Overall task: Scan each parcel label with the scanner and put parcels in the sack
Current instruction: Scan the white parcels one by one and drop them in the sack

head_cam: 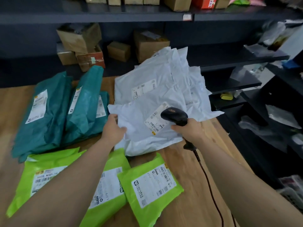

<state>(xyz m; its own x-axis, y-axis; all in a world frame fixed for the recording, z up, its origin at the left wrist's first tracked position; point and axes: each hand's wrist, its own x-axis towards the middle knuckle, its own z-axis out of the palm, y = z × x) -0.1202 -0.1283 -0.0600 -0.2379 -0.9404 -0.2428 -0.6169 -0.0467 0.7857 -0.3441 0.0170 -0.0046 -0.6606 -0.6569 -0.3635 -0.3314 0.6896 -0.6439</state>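
A white plastic parcel [139, 126] lies on top of the white pile, its label [158, 119] facing up. My left hand [113, 128] grips the parcel's left edge. My right hand [191, 130] holds a black corded scanner [174, 116], whose head points at the label from just to its right. More white parcels [155, 79] are stacked behind. No sack is in view.
Teal parcels [54, 108] lie at the left of the wooden table [185, 163]; lime green parcels [150, 187] lie near me. The scanner's cable [208, 182] trails across the table's right side. Dark shelves [114, 15] with cardboard boxes [82, 40] stand behind and to the right.
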